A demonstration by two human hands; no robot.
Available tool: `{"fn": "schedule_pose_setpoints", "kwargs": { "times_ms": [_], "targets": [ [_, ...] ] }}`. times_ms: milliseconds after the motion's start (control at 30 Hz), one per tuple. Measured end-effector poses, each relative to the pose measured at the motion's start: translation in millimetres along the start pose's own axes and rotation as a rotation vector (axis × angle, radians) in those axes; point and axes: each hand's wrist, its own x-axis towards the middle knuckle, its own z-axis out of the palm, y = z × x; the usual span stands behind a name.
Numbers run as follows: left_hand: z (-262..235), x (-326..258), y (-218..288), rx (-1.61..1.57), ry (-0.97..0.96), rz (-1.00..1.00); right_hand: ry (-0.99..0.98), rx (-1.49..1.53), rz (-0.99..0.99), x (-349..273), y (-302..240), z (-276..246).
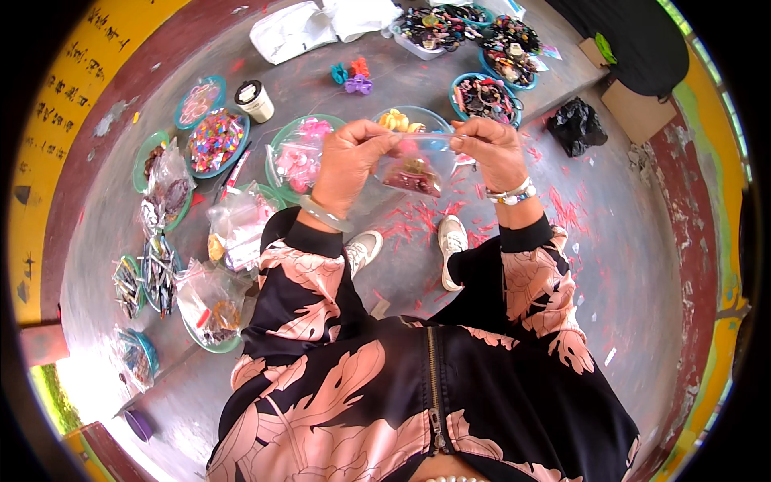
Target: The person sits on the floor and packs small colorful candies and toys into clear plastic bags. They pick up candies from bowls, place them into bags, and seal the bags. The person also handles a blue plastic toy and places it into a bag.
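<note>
Between my two hands hangs a small clear plastic bag (414, 174) with dark reddish pieces at its bottom; what they are is too small to tell. My left hand (353, 157) pinches the bag's upper left corner, and my right hand (493, 153) pinches its upper right corner, so the top edge is stretched straight. Behind the bag stands a clear bowl (438, 117) with yellow flower-like hair claws (395, 120) inside, partly covered by my hands. Just left of my left hand is a green basket (277, 178) of pink items in plastic bags.
Colourful pieces fill a blue basket (195, 166) at left, near a white cup with a dark lid (254, 100). Bagged goods (245, 225) lie along the left. Baskets of hair accessories (485, 100) stand far right, near a black plastic bag (576, 124). Pink strips (562, 210) litter the floor.
</note>
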Motion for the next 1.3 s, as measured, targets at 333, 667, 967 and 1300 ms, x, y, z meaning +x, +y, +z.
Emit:
{"fn": "schedule_pose_setpoints", "kwargs": {
  "times_ms": [333,667,967,1300],
  "targets": [
    [-3.6,5.7,-21.4,0.749,-0.068,0.571,-0.173,-0.319,0.012,-0.6,-5.6,-4.0],
    [4.6,7.3,-27.4,0.746,-0.132,0.605,-0.161,-0.47,-0.097,-1.8,-2.0,2.2],
    [-7.8,4.4,-16.8,0.785,-0.065,0.44,-0.078,-0.195,0.09,1.2,-6.4,13.6],
    [-97.4,16.6,16.8,1.053,0.085,0.16,-0.178,-0.322,0.054,4.7,-7.3,19.3]
  ]
}}
